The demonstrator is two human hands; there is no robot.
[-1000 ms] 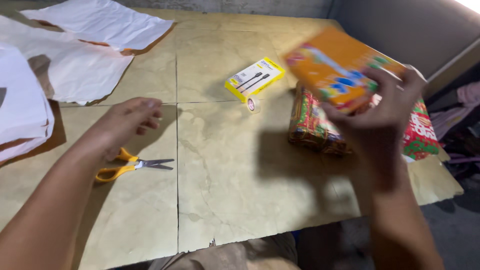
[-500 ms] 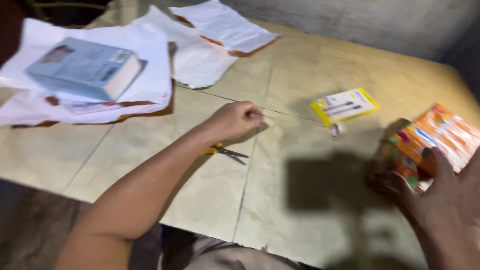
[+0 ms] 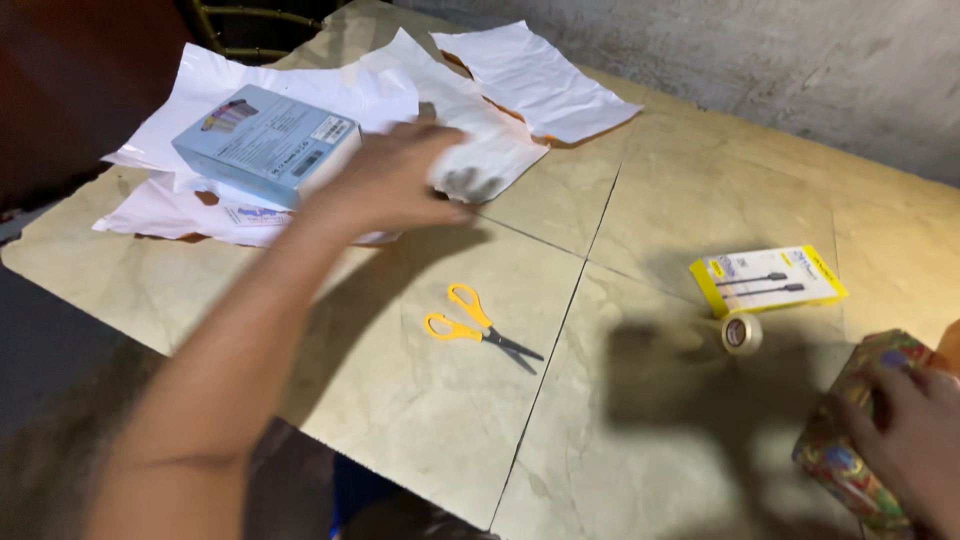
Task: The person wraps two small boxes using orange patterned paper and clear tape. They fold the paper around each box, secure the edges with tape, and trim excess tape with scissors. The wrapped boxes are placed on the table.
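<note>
The left hand [image 3: 385, 180] pinches a white paper sheet [image 3: 470, 140] at the tabletop's [image 3: 650, 200] far left (lift it flat, slowly) while the right hand [image 3: 915, 440] grips the wrapped box [image 3: 850, 440] near right.

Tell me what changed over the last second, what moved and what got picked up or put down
The left hand moved away from beside the scissors and out onto the white paper sheets, near the blue box. The right hand brought the orange box down from mid-air; now it rests on the gift-wrapped package at the table's right edge. The scissors, yellow box and tape roll stayed put on the table.
</note>
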